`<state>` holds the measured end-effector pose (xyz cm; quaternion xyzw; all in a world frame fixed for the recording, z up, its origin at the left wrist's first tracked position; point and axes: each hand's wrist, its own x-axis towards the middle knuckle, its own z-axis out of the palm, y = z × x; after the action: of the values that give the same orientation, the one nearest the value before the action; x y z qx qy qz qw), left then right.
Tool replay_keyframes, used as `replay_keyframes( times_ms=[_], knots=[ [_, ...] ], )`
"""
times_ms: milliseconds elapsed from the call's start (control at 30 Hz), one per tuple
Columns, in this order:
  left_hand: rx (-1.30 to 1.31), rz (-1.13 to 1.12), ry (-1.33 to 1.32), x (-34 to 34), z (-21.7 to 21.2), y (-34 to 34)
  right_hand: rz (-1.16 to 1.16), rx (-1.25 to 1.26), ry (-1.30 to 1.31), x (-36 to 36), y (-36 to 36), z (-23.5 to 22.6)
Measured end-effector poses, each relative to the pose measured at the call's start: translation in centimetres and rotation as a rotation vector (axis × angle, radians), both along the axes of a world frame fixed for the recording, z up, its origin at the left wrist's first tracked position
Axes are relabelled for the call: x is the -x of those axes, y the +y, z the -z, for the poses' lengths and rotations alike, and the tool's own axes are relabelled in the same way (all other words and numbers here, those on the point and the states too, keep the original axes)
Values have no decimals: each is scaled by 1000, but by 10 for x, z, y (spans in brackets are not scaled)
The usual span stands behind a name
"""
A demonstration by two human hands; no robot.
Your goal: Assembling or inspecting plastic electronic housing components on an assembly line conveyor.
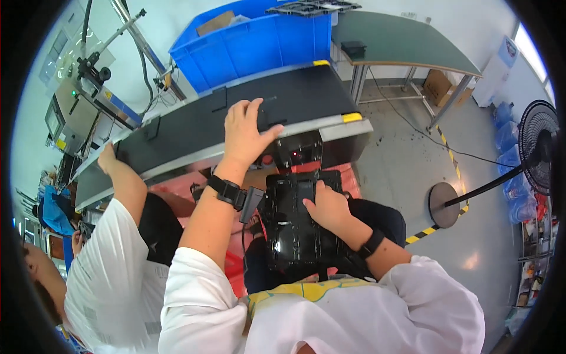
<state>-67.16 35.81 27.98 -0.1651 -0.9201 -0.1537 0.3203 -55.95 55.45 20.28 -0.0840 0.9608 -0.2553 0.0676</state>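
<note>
My left hand (244, 133) reaches forward onto the black conveyor belt (194, 127), with a watch on its wrist. Its thumb and fingers close around a small flat black part (263, 120) lying near the belt's front edge. My right hand (327, 206) presses on top of a black plastic tray (292, 230) that rests on my lap, fingers curled onto it. Several more flat black parts (219, 99) lie further along the belt.
A co-worker in a white shirt sits at my left with a hand (107, 158) on the belt's edge. A blue bin (253, 41) stands behind the belt, a green-topped table (401, 41) to its right. A standing fan (539, 147) is at the far right, a red crate (352, 180) below the belt.
</note>
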Motion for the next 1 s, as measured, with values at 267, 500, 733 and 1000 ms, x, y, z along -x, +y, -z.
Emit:
replay_keyframes(
  times_ms=[267,500,733,1000],
  knots=[
    [127,262,-420,60,-15,22,-279,734,-311,30,34,-117],
    [-168,371,-192,-20,-25,23,-143,661,14,194,-8,-164],
    [-215,197,-515,-129,20,-14,-102,-236,186,277,-84,-104],
    [-94,304,-590,-122,85,-17,-198,287,200,226,-35,-122]
  ],
)
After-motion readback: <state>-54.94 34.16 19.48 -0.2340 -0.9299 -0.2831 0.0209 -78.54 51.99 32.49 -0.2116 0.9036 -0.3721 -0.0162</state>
